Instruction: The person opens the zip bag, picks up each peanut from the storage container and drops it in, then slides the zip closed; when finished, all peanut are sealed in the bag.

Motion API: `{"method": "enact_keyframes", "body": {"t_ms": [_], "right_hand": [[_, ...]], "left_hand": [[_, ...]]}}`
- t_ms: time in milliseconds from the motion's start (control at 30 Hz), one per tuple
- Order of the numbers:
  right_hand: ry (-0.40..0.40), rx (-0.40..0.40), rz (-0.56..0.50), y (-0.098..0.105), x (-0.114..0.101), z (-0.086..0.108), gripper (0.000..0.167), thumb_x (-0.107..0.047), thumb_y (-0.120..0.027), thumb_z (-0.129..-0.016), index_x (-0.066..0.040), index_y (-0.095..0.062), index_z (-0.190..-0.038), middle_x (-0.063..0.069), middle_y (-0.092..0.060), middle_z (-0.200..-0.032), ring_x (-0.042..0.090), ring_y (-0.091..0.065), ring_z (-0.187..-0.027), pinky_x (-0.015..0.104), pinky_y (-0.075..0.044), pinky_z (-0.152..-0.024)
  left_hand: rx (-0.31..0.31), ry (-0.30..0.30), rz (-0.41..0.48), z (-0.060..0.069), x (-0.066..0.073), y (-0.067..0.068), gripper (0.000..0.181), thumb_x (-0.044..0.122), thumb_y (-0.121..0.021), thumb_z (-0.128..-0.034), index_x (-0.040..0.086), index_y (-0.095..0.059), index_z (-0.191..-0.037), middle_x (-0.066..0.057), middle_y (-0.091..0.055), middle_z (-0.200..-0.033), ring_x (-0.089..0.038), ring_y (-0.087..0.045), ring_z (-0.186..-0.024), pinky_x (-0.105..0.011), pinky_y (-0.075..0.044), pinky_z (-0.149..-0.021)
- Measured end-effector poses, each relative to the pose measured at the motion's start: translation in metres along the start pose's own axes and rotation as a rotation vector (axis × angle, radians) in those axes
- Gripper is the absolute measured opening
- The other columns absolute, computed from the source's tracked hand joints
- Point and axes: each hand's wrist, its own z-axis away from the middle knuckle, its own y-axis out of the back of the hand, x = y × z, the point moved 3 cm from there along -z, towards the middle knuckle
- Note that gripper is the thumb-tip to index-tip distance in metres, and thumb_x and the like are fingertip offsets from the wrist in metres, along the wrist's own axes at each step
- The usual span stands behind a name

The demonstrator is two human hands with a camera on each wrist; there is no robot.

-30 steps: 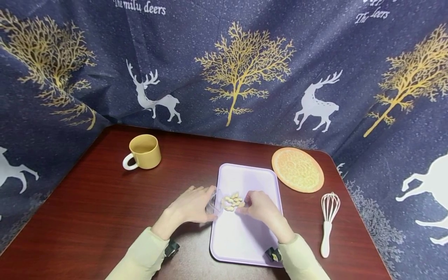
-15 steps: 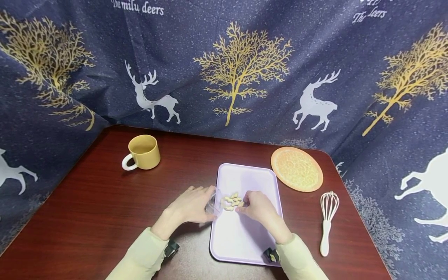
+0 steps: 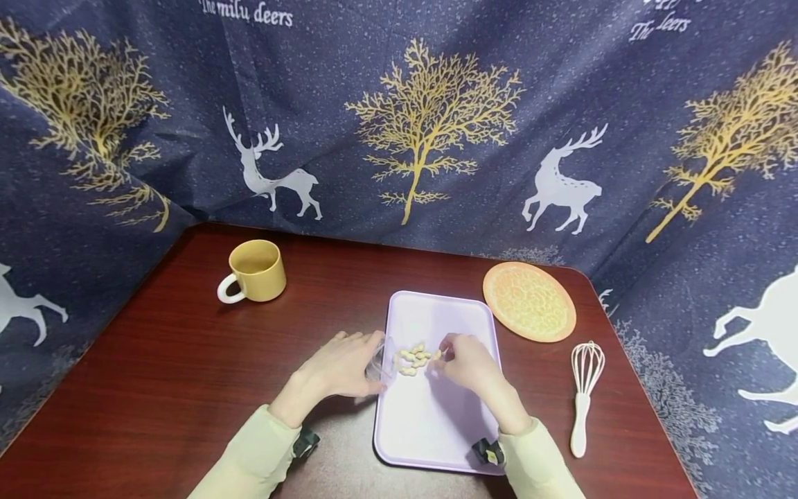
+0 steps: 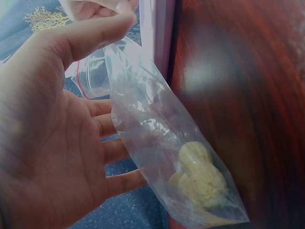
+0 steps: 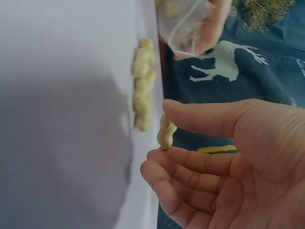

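Observation:
Between thumb and fingers, my right hand [image 3: 467,359] pinches one peanut [image 5: 166,131], held just above the lilac tray [image 3: 436,430]. A small pile of peanuts [image 3: 411,359] lies on the tray to the left of that hand. At the tray's left edge my left hand [image 3: 341,364] holds a clear zip bag [image 4: 143,109] by its upper part, its mouth turned toward the tray. Peanuts [image 4: 202,176] sit in the bottom of the bag, as the left wrist view shows.
A yellow mug [image 3: 258,274] stands at the back left of the dark red table [image 3: 156,360]. Right of the tray lie a round orange-rimmed mat [image 3: 530,302] and a white whisk [image 3: 581,409]. A blue patterned cloth [image 3: 349,138] hangs behind.
My right hand has lifted slightly away from the pile, to the right, with a peanut in its fingertips. The left hand and bag have stayed in place.

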Motion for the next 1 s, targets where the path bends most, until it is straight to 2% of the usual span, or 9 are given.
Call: {"method": "enact_keyframes", "body": {"t_ms": [200, 533, 733, 1000], "right_hand": [[0.038, 0.022, -0.058, 0.006, -0.007, -0.003, 0.022, -0.003, -0.078, -0.076, -0.001, -0.069, -0.096, -0.002, -0.06, -0.07, 0.012, -0.054, -0.064, 0.032, -0.048, -0.063], [0.107, 0.073, -0.143, 0.011, -0.024, -0.007, 0.024, 0.005, -0.073, -0.075, -0.002, -0.069, -0.098, -0.006, -0.057, -0.068, 0.008, -0.052, -0.063, 0.03, -0.046, -0.066], [0.146, 0.058, -0.191, 0.007, -0.036, -0.008, 0.024, 0.006, -0.074, -0.076, -0.002, -0.069, -0.099, -0.005, -0.057, -0.068, 0.007, -0.052, -0.063, 0.026, -0.045, -0.062], [0.254, 0.008, -0.224, -0.004, -0.051, -0.006, 0.025, 0.0, -0.078, -0.078, -0.002, -0.068, -0.101, -0.007, -0.061, -0.068, 0.004, -0.055, -0.061, 0.025, -0.047, -0.063]], "left_hand": [[-0.009, 0.006, 0.001, 0.0, -0.001, 0.0, 0.063, 0.05, -0.077, -0.0746, 0.012, -0.054, -0.119, 0.0, -0.064, -0.1, -0.021, -0.062, -0.101, -0.047, -0.044, -0.09], [-0.002, 0.0, 0.011, 0.0, -0.001, 0.001, 0.064, 0.049, -0.078, -0.0737, 0.012, -0.054, -0.12, 0.001, -0.063, -0.096, -0.019, -0.062, -0.099, -0.047, -0.044, -0.089], [0.004, -0.004, 0.008, 0.0, -0.001, 0.001, 0.063, 0.05, -0.078, -0.0732, 0.012, -0.055, -0.118, 0.004, -0.061, -0.091, -0.017, -0.061, -0.093, -0.044, -0.044, -0.085], [0.011, -0.012, -0.004, 0.0, -0.001, 0.001, 0.063, 0.052, -0.078, -0.0726, 0.013, -0.054, -0.116, 0.004, -0.06, -0.091, -0.019, -0.062, -0.096, -0.044, -0.044, -0.085]]}}
